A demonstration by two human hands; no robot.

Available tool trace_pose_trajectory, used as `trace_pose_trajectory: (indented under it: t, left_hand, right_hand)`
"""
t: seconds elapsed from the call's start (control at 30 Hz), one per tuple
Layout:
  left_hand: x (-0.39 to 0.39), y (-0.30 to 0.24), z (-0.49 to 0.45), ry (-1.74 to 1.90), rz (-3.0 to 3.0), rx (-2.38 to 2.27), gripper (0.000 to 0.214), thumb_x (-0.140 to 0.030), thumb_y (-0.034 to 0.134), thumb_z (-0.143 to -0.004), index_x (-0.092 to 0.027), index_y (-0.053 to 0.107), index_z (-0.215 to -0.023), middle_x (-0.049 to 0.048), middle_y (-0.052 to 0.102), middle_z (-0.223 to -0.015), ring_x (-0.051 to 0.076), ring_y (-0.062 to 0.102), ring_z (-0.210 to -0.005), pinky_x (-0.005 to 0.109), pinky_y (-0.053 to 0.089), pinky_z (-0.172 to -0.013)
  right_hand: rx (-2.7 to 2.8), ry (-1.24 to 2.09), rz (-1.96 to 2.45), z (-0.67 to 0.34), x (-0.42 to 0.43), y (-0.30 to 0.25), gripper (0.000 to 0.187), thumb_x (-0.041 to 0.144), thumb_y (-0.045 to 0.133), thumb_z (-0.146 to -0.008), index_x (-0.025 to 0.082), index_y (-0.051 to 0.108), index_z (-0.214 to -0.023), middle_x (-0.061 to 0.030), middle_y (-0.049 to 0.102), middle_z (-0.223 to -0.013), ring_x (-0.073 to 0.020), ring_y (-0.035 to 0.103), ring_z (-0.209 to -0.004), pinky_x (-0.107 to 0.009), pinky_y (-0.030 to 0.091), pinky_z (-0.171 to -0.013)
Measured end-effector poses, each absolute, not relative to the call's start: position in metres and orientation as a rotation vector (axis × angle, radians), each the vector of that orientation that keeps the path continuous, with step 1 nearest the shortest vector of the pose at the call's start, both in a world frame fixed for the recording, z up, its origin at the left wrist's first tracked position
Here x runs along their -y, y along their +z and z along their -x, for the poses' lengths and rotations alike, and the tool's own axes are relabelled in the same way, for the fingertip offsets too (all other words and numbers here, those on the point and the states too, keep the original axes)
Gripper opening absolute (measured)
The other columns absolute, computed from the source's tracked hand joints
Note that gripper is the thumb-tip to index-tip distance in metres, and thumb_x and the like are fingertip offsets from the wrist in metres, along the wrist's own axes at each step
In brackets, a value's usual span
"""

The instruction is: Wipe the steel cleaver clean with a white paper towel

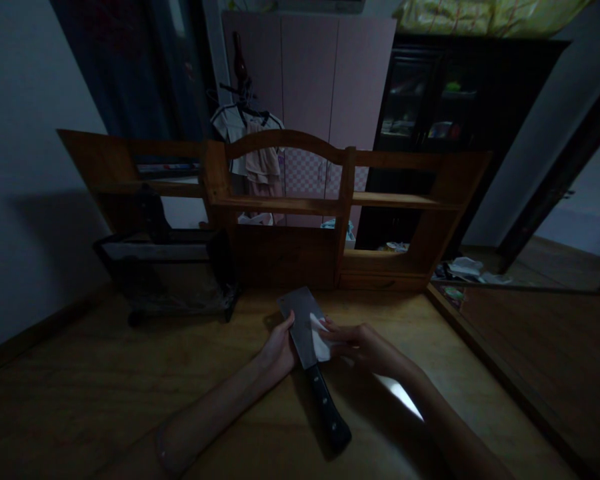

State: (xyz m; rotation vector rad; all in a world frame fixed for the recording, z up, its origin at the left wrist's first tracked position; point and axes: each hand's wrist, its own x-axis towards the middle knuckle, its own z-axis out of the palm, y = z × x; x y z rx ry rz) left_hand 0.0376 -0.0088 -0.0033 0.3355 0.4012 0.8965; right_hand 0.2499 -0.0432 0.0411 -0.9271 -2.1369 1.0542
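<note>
A cleaver (301,327) with a broad grey blade and a black riveted handle lies tilted over the wooden table, its handle towards me. My left hand (280,348) grips the blade from the left, the thumb on its upper face and the other fingers hidden beneath. On the blade's right side my right hand (353,340) presses a white tissue (321,339) against the metal, fingers closed on it. Left of the hands stands a dark knife holder (165,273) with a black-handled knife (153,212) upright in it.
A wooden shelf unit (280,207) stands along the table's far edge (380,303). Behind it are a pink wardrobe (307,73), hanging clothes (260,150) and a dark cabinet (485,80). A white wall (25,167) bounds the left side. A raised wooden ledge (480,353) runs along the right.
</note>
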Motion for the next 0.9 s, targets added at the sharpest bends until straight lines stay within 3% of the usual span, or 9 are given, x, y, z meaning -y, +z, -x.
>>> trace_pose_trajectory:
  t: [0.3, 0.5, 0.73, 0.9]
  left_hand:
    - [0.004, -0.006, -0.033, 0.915, -0.317, -0.402, 0.051, -0.043, 0.044, -0.095, -0.001, 0.055, -0.122, 0.0229, 0.067, -0.112, 0.032, 0.065, -0.107, 0.046, 0.042, -0.102]
    - [0.004, -0.006, -0.030, 0.955, -0.270, -0.429, 0.046, -0.042, 0.044, -0.095, -0.004, 0.057, -0.118, 0.0194, 0.070, -0.106, 0.029, 0.068, -0.098, 0.045, 0.043, -0.101]
    - [0.005, -0.001, -0.030, 0.962, -0.272, -0.464, 0.049, -0.041, 0.043, -0.096, -0.001, 0.054, -0.121, 0.0220, 0.069, -0.106, 0.031, 0.068, -0.098, 0.046, 0.044, -0.099]
    - [0.005, 0.001, -0.030, 1.000, -0.251, -0.520, 0.040, -0.035, 0.045, -0.096, -0.005, 0.056, -0.119, 0.0155, 0.073, -0.093, 0.025, 0.072, -0.084, 0.041, 0.047, -0.096]
  right_hand:
    - [2.009, 1.016, 0.892, -0.245, 0.042, 0.036, 0.033, 0.040, 0.065, -0.084, 0.028, 0.068, -0.115, -0.0018, 0.061, -0.128, -0.0290, 0.055, -0.122, -0.048, 0.041, -0.106]
    - [1.984, 0.932, 0.989, -0.243, 0.040, 0.032, 0.026, 0.039, 0.064, -0.085, 0.030, 0.072, -0.108, 0.0003, 0.066, -0.119, -0.0296, 0.064, -0.111, -0.046, 0.049, -0.098]
    - [2.013, 0.837, 1.017, -0.247, 0.040, 0.035, 0.024, 0.037, 0.062, -0.085, 0.029, 0.073, -0.106, -0.0007, 0.071, -0.112, -0.0286, 0.069, -0.100, -0.043, 0.054, -0.088]
    - [2.014, 0.725, 1.058, -0.254, 0.037, 0.035, 0.024, 0.037, 0.061, -0.085, 0.027, 0.075, -0.102, -0.0031, 0.075, -0.101, -0.0265, 0.072, -0.090, -0.039, 0.056, -0.080]
